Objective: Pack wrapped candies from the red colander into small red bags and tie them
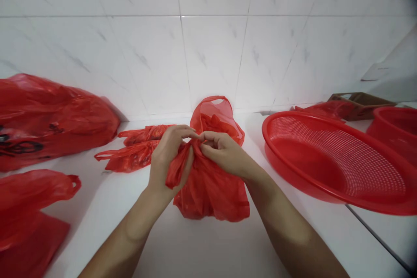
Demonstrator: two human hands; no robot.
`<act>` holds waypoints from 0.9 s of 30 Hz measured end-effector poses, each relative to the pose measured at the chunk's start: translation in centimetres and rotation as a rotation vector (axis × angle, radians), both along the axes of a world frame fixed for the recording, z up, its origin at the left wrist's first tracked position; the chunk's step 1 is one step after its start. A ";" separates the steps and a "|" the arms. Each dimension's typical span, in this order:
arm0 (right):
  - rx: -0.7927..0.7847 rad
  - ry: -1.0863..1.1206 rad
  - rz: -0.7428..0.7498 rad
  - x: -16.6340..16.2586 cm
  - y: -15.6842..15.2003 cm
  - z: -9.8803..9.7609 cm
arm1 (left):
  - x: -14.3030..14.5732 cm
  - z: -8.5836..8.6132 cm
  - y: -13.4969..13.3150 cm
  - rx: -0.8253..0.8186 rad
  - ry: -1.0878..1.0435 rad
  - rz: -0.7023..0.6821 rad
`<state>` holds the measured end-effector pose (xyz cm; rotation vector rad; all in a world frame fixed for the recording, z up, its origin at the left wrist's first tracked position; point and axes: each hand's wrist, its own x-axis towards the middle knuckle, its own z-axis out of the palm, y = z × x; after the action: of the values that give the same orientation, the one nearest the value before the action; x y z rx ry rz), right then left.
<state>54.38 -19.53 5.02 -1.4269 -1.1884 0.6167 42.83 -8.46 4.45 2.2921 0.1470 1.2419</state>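
In the head view a red plastic bag [215, 191] rests on the white counter, its gathered neck pulled up between both hands. My left hand [171, 150] is closed round the twisted top, and a loop of red plastic hangs across its palm. Thumb and fingers of my right hand [221, 147] pinch the same neck from the right, touching the left fingertips. What the bag contains is hidden. Just behind the hands stands another red plastic bag [216, 113] with its handle loop up. Several small bundled red bags [133, 156] lie left of my left hand.
A large red bag [55, 117] with black print leans at the left wall, with more red bags [29, 221] in front. On the right sits a wide red mesh basket [309, 160]. Beyond it are a red tub [397, 130] and a brown crate [365, 104]. White tiles [211, 52] close the back.
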 end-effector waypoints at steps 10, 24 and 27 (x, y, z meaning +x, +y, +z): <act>0.353 0.005 -0.413 -0.5 0.3 0.3 | -0.5 0.1 1.1 -0.289 0.257 -0.203; 0.469 0.621 -0.437 4.7 -1.2 1.1 | 1.0 -1.6 8.5 -0.791 0.173 -0.072; 0.502 0.679 -0.462 5.5 -1.6 1.3 | 0.7 -1.6 9.2 -0.775 0.215 -0.079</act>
<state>59.88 -21.16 6.34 -0.8972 -0.4051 0.3850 43.50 0.75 2.89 1.7119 0.5113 0.7107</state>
